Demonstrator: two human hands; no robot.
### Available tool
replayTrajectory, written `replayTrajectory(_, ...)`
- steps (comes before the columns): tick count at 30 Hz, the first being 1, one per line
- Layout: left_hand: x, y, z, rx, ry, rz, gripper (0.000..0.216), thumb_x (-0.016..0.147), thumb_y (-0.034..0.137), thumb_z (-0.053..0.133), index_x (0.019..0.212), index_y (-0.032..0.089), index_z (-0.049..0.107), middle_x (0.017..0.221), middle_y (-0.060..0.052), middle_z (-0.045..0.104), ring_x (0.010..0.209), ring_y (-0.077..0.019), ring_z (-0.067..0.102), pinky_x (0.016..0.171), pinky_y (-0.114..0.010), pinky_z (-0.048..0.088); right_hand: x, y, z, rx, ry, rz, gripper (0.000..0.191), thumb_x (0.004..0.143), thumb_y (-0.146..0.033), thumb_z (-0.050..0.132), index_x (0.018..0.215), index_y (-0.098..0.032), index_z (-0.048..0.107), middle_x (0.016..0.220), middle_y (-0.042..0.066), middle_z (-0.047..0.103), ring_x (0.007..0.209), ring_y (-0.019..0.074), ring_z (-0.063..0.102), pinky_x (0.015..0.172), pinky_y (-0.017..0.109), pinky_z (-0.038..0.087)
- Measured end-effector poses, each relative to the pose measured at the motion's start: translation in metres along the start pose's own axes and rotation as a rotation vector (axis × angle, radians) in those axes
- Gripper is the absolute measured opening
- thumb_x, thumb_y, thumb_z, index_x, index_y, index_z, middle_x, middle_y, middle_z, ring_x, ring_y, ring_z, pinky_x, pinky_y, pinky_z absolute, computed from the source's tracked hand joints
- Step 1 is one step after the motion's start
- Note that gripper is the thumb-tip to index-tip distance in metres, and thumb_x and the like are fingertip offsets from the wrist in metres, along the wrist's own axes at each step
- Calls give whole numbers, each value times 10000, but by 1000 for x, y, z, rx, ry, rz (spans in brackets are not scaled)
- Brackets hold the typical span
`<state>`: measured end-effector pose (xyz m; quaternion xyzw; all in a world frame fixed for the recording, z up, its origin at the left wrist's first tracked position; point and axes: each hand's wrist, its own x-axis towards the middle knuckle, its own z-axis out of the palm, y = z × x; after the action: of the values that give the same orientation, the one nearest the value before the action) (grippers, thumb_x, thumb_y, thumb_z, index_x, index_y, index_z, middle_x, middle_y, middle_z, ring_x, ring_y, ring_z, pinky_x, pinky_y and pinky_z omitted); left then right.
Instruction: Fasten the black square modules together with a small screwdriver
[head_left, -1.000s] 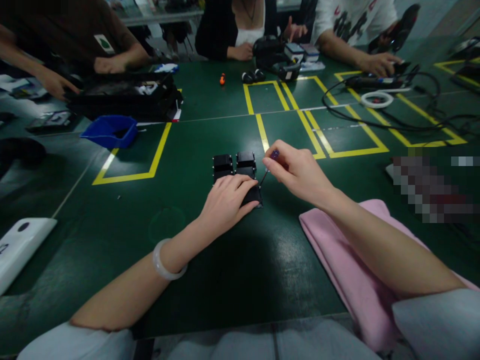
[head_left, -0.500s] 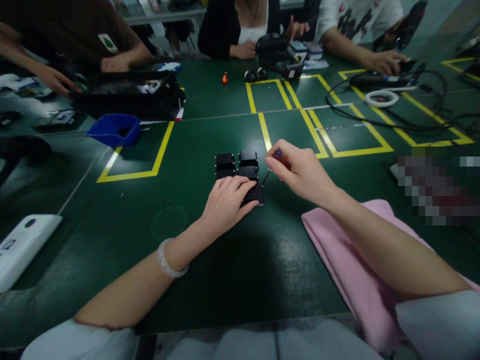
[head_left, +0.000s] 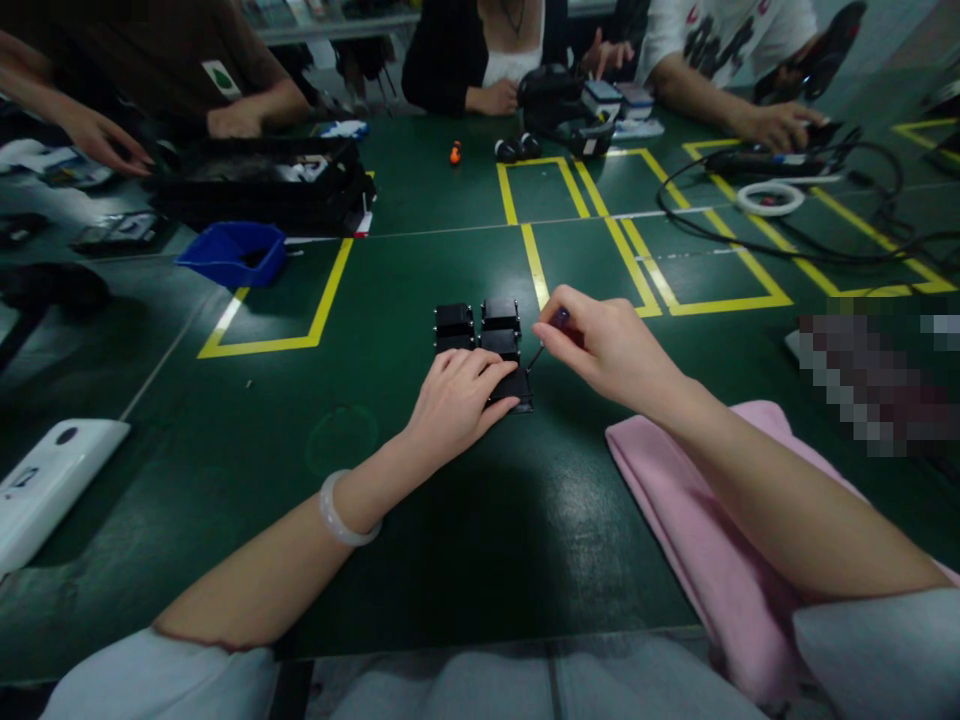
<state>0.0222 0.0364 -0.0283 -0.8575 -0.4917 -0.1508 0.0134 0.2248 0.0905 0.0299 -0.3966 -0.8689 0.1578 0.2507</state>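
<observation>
A cluster of small black box-shaped parts (head_left: 480, 328) sits in the middle of the green table (head_left: 420, 520). My left hand (head_left: 457, 398) lies over the nearest black part (head_left: 516, 388), fingers curled down on it and holding it in place. My right hand (head_left: 607, 345) pinches a small screwdriver (head_left: 546, 338) with a purple handle; its thin shaft slants down to the top right corner of that part. A pale bangle (head_left: 341, 512) circles my left wrist.
A pink cloth (head_left: 675, 540) lies under my right forearm. A blue bin (head_left: 234, 254) and a black tray (head_left: 262, 190) stand at the back left, a white device (head_left: 45, 485) at the left edge. Cables (head_left: 787, 235) cross the right side. Other people's hands work along the far edge.
The view has shifted slightly. Both hands stay on the black part and the screwdriver, with no clear movement.
</observation>
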Motion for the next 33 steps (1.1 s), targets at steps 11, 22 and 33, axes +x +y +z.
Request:
replayTrajectory(11, -1, -1, 1, 0, 15, 13, 331, 935, 356, 524, 1214, 183, 565, 1159, -95, 620, 1054, -253, 556, 903, -403, 382, -1, -6, -1, -302, -23, 43, 282, 960, -411, 356, 971, -195, 537, 674, 16, 596, 559, 142, 495, 533, 259, 228)
replayTrajectory(22, 0, -2, 3, -9, 10, 13, 332, 933, 361, 527, 1212, 184, 566, 1163, -89, 615, 1053, -249, 552, 902, -392, 380, -3, -11, -3, -368, -53, 20, 276, 959, -388, 344, 1000, -197, 540, 683, 24, 629, 541, 145, 502, 517, 264, 198)
replayTrajectory(33, -1, -3, 3, -22, 9, 23, 346, 937, 361, 525, 1227, 175, 555, 1169, -90, 604, 1062, -246, 545, 904, -386, 380, -5, -11, -2, -422, -42, -7, 287, 963, -375, 336, 1018, -188, 547, 684, 20, 644, 550, 158, 536, 504, 273, 200)
